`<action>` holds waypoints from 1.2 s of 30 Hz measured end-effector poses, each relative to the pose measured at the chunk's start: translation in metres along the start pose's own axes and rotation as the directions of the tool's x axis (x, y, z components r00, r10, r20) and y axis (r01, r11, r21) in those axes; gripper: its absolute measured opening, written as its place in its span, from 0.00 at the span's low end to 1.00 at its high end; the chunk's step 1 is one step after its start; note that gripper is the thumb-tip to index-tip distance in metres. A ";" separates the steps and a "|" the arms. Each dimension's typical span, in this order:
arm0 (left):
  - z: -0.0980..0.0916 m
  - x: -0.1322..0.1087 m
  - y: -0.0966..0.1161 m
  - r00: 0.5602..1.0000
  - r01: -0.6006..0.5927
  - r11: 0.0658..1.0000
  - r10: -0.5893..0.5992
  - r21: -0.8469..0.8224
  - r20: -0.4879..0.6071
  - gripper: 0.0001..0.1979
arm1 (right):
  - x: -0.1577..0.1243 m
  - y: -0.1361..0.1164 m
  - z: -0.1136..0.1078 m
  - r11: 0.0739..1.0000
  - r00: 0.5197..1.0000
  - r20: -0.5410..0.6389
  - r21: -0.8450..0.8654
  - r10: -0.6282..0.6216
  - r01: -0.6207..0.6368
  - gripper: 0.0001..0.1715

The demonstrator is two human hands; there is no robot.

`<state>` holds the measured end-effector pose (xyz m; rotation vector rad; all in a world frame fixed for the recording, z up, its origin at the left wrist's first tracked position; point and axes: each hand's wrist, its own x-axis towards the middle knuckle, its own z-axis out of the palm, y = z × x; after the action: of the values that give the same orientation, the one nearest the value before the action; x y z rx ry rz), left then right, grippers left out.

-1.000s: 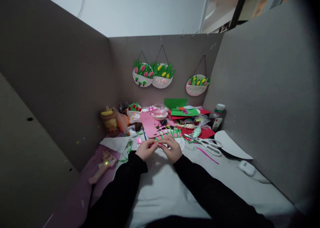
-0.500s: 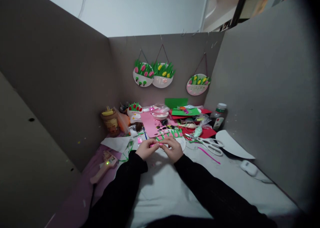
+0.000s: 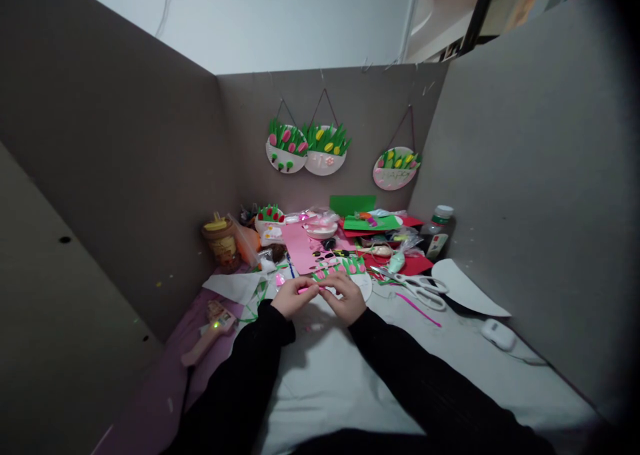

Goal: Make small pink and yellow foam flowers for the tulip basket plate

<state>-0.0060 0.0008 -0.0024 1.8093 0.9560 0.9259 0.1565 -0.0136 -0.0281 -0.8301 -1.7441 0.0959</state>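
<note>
My left hand (image 3: 294,298) and my right hand (image 3: 345,296) meet over the middle of the table, fingers pinched together. Between their fingertips is a small bright pink strip (image 3: 303,290), mostly hidden by the fingers; its kind cannot be made out. Just behind my hands lies a white paper plate (image 3: 364,284) decorated with green paper grass and pink tulips (image 3: 353,267), partly covered by my right hand. A bright pink pipe cleaner (image 3: 418,310) rests to the right, near white-handled scissors (image 3: 425,294). Small pink bits (image 3: 314,328) lie on the cloth below my hands.
A glue gun (image 3: 213,335) with a lit light lies at left, its cord trailing forward. Behind it stands a lidded cup (image 3: 221,242). Pink card (image 3: 297,247), green card (image 3: 353,205), and a bottle (image 3: 438,228) fill the back. A white earbud case (image 3: 499,335) sits at right.
My hands stay in nearly the same place, still pinching the pink strip. The fingertips have shifted only slightly, and the strip shows a little differently between them.
</note>
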 end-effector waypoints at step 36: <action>0.006 0.001 -0.003 0.983 0.146 0.933 -0.174 -0.328 -0.057 0.18 | -0.003 0.001 0.005 0.991 0.991 -0.043 0.049 0.126 -0.124 0.08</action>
<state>-0.0010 0.0010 -0.0066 1.4050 0.9291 0.9990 0.1528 -0.0135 -0.0329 -0.9007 -1.6403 0.1996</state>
